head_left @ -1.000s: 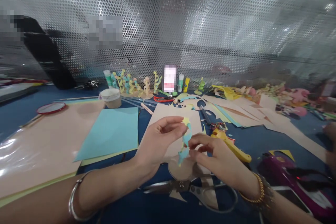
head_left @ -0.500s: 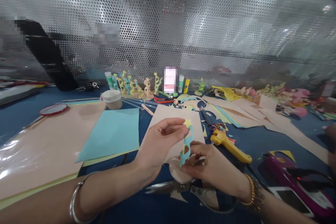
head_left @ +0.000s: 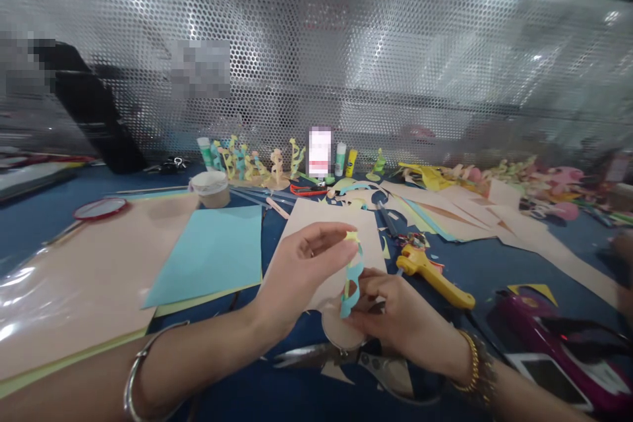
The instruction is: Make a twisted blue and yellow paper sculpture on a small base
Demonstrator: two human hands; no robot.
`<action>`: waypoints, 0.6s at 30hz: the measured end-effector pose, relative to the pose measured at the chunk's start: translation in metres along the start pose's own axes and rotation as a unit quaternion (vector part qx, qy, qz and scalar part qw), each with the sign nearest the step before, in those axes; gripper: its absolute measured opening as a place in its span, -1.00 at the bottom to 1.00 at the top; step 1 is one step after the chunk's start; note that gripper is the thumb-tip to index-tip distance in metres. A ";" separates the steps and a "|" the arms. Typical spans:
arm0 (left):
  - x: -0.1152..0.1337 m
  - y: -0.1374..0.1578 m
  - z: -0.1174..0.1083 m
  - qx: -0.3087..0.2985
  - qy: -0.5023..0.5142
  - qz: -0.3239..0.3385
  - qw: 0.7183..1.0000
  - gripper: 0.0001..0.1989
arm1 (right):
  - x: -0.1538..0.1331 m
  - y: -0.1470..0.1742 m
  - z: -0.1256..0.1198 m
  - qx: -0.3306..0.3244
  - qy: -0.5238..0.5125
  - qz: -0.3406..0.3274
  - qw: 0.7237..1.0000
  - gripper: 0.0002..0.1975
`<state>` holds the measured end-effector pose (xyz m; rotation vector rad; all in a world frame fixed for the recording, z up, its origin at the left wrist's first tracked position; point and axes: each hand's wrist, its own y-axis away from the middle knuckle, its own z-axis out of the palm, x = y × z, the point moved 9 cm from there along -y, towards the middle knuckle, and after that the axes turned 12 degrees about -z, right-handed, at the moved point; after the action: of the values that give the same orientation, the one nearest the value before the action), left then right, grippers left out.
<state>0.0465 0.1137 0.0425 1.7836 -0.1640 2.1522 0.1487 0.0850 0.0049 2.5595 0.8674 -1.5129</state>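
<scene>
A small upright paper ornament stands before me: a light blue paper spiral (head_left: 355, 273) topped by a yellow paper star (head_left: 351, 236). My left hand (head_left: 294, 270) is closed in a pinch on the star, its thumb covering much of it. Lower down, my right hand (head_left: 403, 310) has its fingers closed at the spiral's bottom edge; part of that grip is hidden. Beneath the ornament is a round beige paper disc (head_left: 339, 331). Metal scissors (head_left: 309, 355) lie just below the disc, their handles partly under my right wrist.
Blue paper (head_left: 212, 250) lies left, beside plastic-wrapped beige sheets (head_left: 84, 277). A yellow glue gun (head_left: 435, 275) and purple device (head_left: 539, 336) are at right. Behind stand a paper cup (head_left: 211, 190), several finished ornaments (head_left: 241, 161) and a lit phone (head_left: 320, 151).
My left thumb and fingers have come further over the star, hiding more of it. The spiral has turned slightly, and its lower end sits a little lower.
</scene>
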 end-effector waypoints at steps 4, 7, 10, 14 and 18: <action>-0.005 -0.002 -0.002 0.025 -0.005 -0.021 0.999 -0.81 | 0.004 0.003 0.002 -0.004 -0.002 0.027 1.000 -0.94; -0.007 -0.002 -0.003 0.028 -0.009 -0.025 0.999 -0.81 | 0.004 0.003 0.002 -0.005 0.001 0.027 1.000 -0.96; -0.008 -0.002 -0.003 0.027 -0.008 -0.023 0.999 -0.80 | 0.004 0.001 0.000 0.002 0.010 0.023 1.000 -0.97; -0.009 -0.002 -0.004 0.025 -0.004 -0.023 0.999 -0.80 | 0.004 0.000 0.000 -0.003 0.007 0.025 1.000 -0.97; -0.009 -0.002 -0.003 0.020 -0.009 -0.017 1.000 -0.79 | 0.004 0.001 0.001 -0.005 0.006 0.025 1.000 -0.96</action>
<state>0.0456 0.1153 0.0332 1.8139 -0.0946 2.1302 0.1497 0.0856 0.0012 2.5653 0.8046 -1.4785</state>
